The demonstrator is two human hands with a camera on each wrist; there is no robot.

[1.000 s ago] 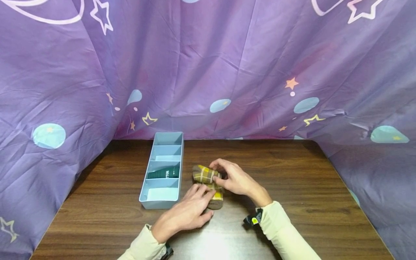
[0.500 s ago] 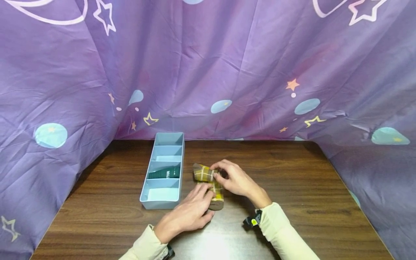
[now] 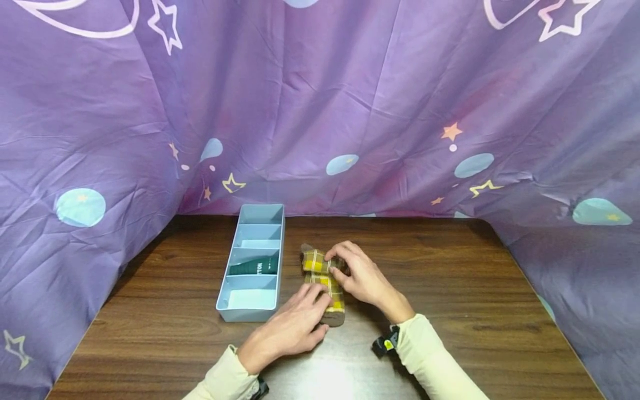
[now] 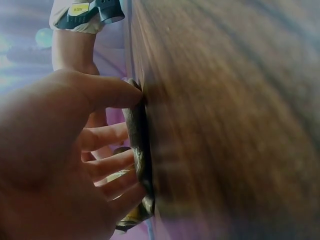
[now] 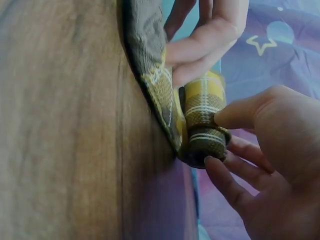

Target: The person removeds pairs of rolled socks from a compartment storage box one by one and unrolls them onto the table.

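Observation:
A yellow and brown plaid sock [image 3: 336, 300] lies on the table, its far part rolled back on itself. My left hand [image 3: 290, 328] rests on the near part, fingers extended; the left wrist view shows fingertips on the dark sock edge [image 4: 135, 120]. On the far side, my right hand [image 3: 362, 278] pinches the folded part [image 3: 315, 262] between thumb and fingers. In the right wrist view this roll [image 5: 205, 100] stands up above the flat brown part [image 5: 145, 37]. The left hand hides some of the sock in the head view.
Left of the sock stands a light blue divided box [image 3: 248, 315]. One of its compartments holds a dark green folded item [image 3: 252, 266] with white lettering. A purple curtain [image 3: 310, 111] hangs behind the wooden table [image 3: 450, 289].
My right hand has moved the rolled part of the sock slightly away from me, showing more plaid between the hands. The left hand has stayed nearly still.

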